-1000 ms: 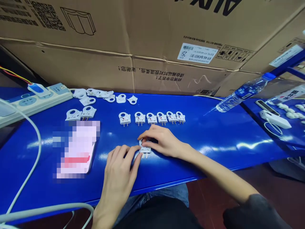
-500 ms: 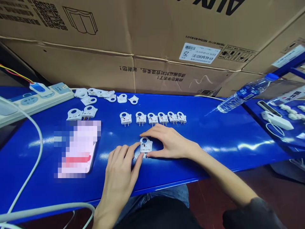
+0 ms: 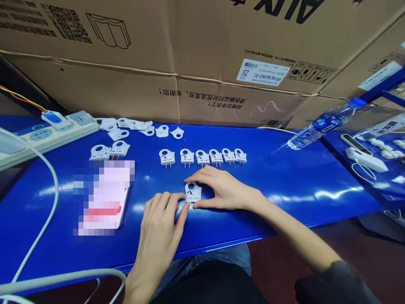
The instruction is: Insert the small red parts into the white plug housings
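Observation:
Between my two hands is a white plug housing with a round hole at its top, small parts inside and metal prongs pointing toward me. My left hand pinches its left side and lower corner with thumb and forefinger. From the other side, my right hand curves around it, a finger at the top edge and the thumb near the prongs. Beyond my hands, a row of several similar plug housings lies on the blue table, prongs facing me. Two more plug housings lie at the left.
White cover pieces lie along the back of the blue table. A phone with a blurred screen is at left, near a power strip and white cable. A water bottle stands at right. A large cardboard box walls the back.
My hands and the plug housing between them stay almost still. The whole view shifts very slightly.

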`<state>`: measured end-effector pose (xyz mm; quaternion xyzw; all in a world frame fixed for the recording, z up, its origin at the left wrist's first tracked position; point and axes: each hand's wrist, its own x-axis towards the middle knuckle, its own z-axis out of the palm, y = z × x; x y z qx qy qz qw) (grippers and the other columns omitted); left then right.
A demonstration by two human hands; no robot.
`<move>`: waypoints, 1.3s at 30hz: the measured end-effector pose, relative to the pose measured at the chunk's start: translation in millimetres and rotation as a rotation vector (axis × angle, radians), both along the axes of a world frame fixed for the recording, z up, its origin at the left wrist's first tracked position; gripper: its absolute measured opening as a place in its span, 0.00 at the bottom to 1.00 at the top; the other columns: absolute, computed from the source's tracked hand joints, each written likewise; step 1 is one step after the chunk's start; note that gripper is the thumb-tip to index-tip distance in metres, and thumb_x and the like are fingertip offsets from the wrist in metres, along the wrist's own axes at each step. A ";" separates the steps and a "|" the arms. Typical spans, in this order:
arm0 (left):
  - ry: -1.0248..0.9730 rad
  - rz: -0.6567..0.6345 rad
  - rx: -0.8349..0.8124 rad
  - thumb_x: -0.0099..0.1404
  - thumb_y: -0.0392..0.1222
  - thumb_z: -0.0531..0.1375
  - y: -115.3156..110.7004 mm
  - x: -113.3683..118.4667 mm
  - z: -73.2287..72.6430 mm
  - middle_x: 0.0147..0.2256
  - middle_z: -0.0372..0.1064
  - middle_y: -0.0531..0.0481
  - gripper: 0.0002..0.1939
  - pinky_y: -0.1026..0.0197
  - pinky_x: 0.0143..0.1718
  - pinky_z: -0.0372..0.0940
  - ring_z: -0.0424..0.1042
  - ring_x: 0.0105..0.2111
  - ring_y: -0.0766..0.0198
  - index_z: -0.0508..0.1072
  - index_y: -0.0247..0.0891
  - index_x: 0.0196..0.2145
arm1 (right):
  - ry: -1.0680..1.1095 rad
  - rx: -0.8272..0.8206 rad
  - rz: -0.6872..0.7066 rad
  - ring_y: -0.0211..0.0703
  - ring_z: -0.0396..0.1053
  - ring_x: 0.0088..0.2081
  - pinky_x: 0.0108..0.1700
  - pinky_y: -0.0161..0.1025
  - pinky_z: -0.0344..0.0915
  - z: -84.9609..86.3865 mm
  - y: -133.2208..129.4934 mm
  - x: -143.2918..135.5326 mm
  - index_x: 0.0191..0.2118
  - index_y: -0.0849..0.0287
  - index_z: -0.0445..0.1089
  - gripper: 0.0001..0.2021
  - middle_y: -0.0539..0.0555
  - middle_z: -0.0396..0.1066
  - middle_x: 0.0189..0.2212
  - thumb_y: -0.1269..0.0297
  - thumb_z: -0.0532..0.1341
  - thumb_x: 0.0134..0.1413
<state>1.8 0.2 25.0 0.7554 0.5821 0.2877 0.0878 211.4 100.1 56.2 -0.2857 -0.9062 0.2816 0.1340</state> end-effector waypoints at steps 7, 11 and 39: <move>0.001 -0.002 -0.009 0.77 0.43 0.54 -0.3 -0.5 -0.9 0.39 0.70 0.49 0.07 0.52 0.45 0.59 0.67 0.40 0.56 0.68 0.41 0.49 | 0.012 -0.015 -0.018 0.52 0.69 0.58 0.60 0.50 0.67 0.3 -0.2 -1.6 0.63 0.56 0.68 0.28 0.58 0.73 0.57 0.50 0.68 0.63; 0.001 -0.010 0.010 0.77 0.42 0.54 -0.8 -1.0 -0.5 0.39 0.69 0.49 0.07 0.52 0.45 0.59 0.67 0.40 0.56 0.68 0.41 0.49 | 0.015 -0.025 -0.024 0.51 0.68 0.58 0.60 0.49 0.67 0.2 -0.9 -2.3 0.63 0.55 0.67 0.28 0.57 0.73 0.57 0.50 0.68 0.63; 0.034 0.045 0.002 0.69 0.30 0.48 -8.3 -1.3 -0.4 0.33 0.66 0.50 0.09 0.53 0.42 0.59 0.65 0.36 0.57 0.63 0.42 0.35 | -0.149 0.293 -0.002 0.55 0.68 0.54 0.58 0.50 0.65 0.3 82.1 -151.1 0.59 0.62 0.71 0.24 0.60 0.76 0.53 0.61 0.68 0.60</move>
